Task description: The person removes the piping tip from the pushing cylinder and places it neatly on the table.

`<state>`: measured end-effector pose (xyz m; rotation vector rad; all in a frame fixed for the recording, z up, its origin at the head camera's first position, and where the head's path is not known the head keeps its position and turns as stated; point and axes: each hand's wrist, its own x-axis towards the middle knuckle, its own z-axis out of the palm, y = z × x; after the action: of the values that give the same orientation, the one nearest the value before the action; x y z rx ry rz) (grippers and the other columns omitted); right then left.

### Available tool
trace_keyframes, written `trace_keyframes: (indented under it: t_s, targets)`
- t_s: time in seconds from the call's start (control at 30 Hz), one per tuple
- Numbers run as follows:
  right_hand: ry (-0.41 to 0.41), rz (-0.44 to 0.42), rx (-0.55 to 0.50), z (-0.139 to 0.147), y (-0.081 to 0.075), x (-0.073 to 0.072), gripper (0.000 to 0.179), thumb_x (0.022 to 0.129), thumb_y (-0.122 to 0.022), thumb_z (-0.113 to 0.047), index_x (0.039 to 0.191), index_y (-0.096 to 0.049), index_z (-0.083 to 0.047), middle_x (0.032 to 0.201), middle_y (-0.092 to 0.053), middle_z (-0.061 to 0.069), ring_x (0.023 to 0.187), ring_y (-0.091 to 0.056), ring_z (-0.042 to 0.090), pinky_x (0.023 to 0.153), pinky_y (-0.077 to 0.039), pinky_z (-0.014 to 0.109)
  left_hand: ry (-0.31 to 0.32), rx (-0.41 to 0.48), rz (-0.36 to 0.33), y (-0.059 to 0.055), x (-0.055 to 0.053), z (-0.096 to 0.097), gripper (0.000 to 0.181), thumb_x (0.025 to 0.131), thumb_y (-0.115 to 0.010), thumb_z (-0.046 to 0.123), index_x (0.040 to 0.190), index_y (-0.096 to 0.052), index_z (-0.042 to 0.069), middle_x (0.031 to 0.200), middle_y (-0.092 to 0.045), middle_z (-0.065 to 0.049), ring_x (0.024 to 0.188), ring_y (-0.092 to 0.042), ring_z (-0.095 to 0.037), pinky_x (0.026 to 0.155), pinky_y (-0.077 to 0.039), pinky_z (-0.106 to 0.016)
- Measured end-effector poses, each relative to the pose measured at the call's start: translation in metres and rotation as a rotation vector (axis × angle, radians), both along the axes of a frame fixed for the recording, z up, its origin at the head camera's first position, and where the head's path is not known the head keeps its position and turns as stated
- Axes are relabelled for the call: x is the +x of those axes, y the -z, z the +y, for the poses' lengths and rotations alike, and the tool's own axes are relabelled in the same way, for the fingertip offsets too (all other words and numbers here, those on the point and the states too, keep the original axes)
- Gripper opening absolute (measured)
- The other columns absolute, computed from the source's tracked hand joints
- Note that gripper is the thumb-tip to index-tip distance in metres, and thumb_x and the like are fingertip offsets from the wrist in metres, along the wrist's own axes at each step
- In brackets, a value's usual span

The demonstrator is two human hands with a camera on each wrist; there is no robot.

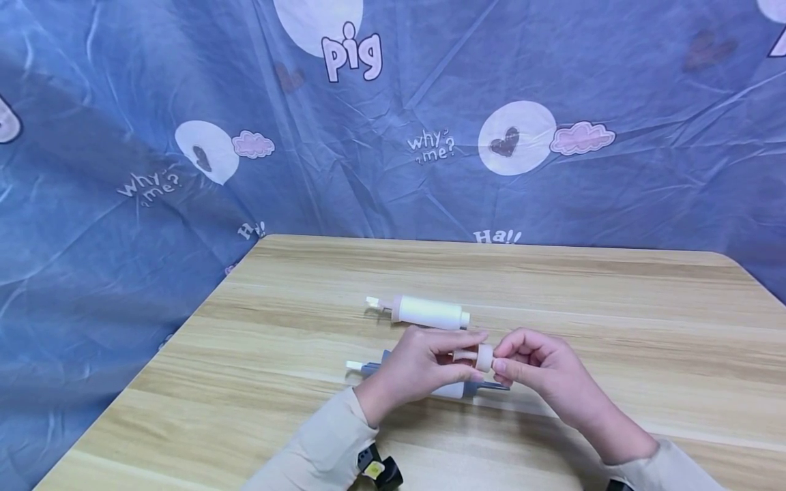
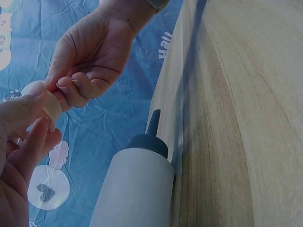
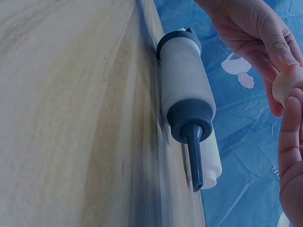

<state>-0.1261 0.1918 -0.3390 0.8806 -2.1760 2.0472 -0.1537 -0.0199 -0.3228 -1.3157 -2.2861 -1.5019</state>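
Observation:
Above the table, my left hand [image 1: 408,365] grips a small pale nozzle cap [image 1: 484,357] between thumb and fingers, with its thin stem pointing back into the palm. My right hand [image 1: 549,372] pinches the cap's other end with thumb and forefinger. Fingers partly cover the cap in both wrist views. Below the hands lies a white tube with dark blue-grey ends [image 3: 182,73] and a long thin nozzle [image 3: 194,158]. The left hand hides part of this tube in the head view. Behind it, a white tube with a pale pink collar [image 1: 430,312] lies on its side.
The wood-grain table [image 1: 614,307] reaches back to a blue printed cloth [image 1: 381,184], which hangs behind it and along the left side. A black wrist camera [image 1: 381,469] is strapped to the left sleeve.

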Motion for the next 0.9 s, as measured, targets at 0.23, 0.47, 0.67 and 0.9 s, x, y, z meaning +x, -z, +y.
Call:
trace_keyframes:
  t_s: [0.23,0.47,0.67,0.9]
  targets:
    - [0.048,-0.056,0.013,-0.0011,-0.0011,0.0016,0.021,0.086,-0.056,0.007,0.090,-0.062,-0.012,0.075,-0.062,-0.006,0.064,-0.059,0.008,0.059,-0.052,0.025,-0.027,-0.015,-0.011,0.0007,0.0005,-0.0007,0.045,0.074,-0.076,0.010,0.117,-0.064,0.002,0.110,-0.067,-0.011,0.079,-0.063,-0.001,0.068,-0.052,-0.013]
    - [0.096,-0.085,0.025,-0.0019,-0.0025,0.0019,0.015,0.089,-0.054,0.002,0.089,-0.062,-0.011,0.075,-0.062,-0.005,0.066,-0.059,0.011,0.063,-0.051,0.026,-0.045,-0.014,-0.015,0.0011,0.0002,-0.0013,0.045,0.073,-0.077,0.012,0.116,-0.065,0.006,0.107,-0.069,-0.008,0.064,-0.049,0.006,0.056,-0.047,-0.012]
    - [0.143,-0.179,0.064,-0.0035,-0.0023,0.0015,0.008,0.091,-0.055,-0.005,0.092,-0.061,-0.010,0.078,-0.063,-0.004,0.070,-0.061,0.011,0.066,-0.052,0.026,-0.058,-0.017,-0.006,0.0008,0.0007,-0.0019,0.046,0.073,-0.077,0.014,0.116,-0.065,0.006,0.104,-0.070,-0.007,0.060,-0.046,0.006,0.053,-0.046,-0.012]
    - [0.046,-0.222,0.027,-0.0073,0.0002,0.0019,0.015,0.092,-0.052,-0.004,0.100,-0.060,-0.014,0.085,-0.065,-0.003,0.076,-0.063,0.011,0.070,-0.055,0.028,-0.061,-0.012,0.008,0.0011,0.0005,-0.0015,0.045,0.073,-0.077,0.012,0.116,-0.065,0.005,0.106,-0.069,-0.008,0.063,-0.047,0.005,0.054,-0.046,-0.012]
